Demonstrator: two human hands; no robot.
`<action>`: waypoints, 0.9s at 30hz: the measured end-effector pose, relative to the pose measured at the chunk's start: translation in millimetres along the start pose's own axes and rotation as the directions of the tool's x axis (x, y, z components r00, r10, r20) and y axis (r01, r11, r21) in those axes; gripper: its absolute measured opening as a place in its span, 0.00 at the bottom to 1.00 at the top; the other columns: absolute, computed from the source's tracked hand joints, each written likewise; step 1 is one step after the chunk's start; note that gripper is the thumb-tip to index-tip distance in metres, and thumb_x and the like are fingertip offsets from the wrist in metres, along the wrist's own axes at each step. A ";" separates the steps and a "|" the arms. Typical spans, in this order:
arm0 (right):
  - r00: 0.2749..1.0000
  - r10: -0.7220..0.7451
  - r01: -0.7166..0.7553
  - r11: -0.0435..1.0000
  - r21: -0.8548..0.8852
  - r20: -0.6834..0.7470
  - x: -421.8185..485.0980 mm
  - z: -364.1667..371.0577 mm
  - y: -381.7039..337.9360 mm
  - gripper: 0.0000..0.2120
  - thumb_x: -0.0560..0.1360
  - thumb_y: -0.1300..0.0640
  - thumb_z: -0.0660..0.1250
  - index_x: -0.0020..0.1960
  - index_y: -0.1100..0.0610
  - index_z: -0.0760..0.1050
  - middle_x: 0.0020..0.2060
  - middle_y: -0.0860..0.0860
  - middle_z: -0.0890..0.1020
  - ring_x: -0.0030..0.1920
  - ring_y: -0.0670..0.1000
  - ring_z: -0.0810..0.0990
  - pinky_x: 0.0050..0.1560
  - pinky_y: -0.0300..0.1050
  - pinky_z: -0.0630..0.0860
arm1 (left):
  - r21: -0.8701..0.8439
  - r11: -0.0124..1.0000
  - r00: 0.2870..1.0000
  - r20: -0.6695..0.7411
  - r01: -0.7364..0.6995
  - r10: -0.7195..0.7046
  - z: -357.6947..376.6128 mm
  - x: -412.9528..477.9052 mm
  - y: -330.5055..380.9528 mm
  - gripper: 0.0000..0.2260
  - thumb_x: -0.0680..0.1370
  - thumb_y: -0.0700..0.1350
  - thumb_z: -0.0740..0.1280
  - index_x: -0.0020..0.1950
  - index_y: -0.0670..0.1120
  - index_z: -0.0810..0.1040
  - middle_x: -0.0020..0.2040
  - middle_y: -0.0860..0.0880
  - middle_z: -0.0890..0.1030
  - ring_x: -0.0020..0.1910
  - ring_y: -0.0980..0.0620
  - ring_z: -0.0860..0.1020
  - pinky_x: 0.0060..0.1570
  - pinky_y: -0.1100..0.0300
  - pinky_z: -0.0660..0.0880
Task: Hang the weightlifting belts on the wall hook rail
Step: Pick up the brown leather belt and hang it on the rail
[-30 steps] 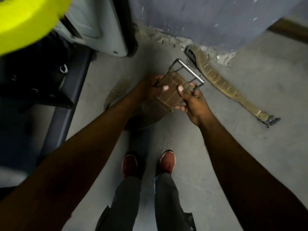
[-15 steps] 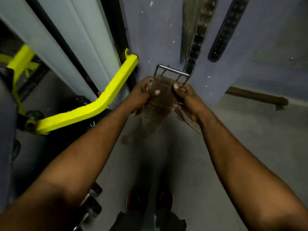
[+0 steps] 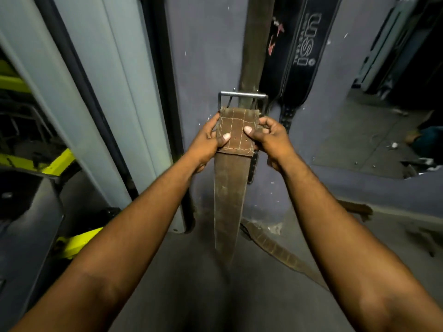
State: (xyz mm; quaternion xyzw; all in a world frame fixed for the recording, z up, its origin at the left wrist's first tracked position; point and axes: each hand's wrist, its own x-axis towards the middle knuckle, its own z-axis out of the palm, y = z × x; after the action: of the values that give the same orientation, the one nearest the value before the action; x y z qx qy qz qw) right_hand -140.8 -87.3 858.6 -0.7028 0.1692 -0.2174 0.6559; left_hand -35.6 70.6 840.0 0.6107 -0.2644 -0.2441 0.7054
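A brown leather belt (image 3: 229, 188) hangs straight down in front of me, its metal buckle (image 3: 242, 95) uppermost. My left hand (image 3: 208, 141) grips the stitched buckle end from the left, thumb on its face. My right hand (image 3: 271, 137) grips the same end from the right. On the blue wall behind it hang a brown belt (image 3: 257, 44) and a black belt (image 3: 304, 56) with white lettering. Another brown belt (image 3: 280, 252) lies on the floor by the wall. The hook rail itself is out of view above.
Grey and black frame posts (image 3: 107, 92) stand to the left of the wall. Yellow gym equipment (image 3: 72, 243) and a dark padded machine (image 3: 26, 224) fill the lower left. A mirror (image 3: 383, 116) covers the wall at right. Concrete floor lies below.
I have raised the held belt from floor level up along the wall; my view tilted up, so the hanging belts are larger and my feet have left the frame.
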 end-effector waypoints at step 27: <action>0.973 -0.223 0.228 0.957 -0.178 0.053 -30.6 -39.4 -122.2 0.17 0.74 0.50 0.75 0.60 0.56 0.79 0.49 0.49 0.87 0.47 0.48 0.86 0.47 0.44 0.81 | -0.281 0.843 0.882 -0.262 -0.458 0.392 102.8 28.2 253.9 0.21 0.74 0.36 0.72 0.65 0.49 0.77 0.55 0.45 0.83 0.51 0.48 0.84 0.53 0.46 0.82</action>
State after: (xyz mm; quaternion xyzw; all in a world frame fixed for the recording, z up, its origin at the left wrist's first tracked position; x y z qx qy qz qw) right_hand -193.4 -94.7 979.5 -0.7781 0.0966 -0.2630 0.5622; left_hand -78.2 10.7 1105.4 0.4285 -0.2780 -0.0617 0.8575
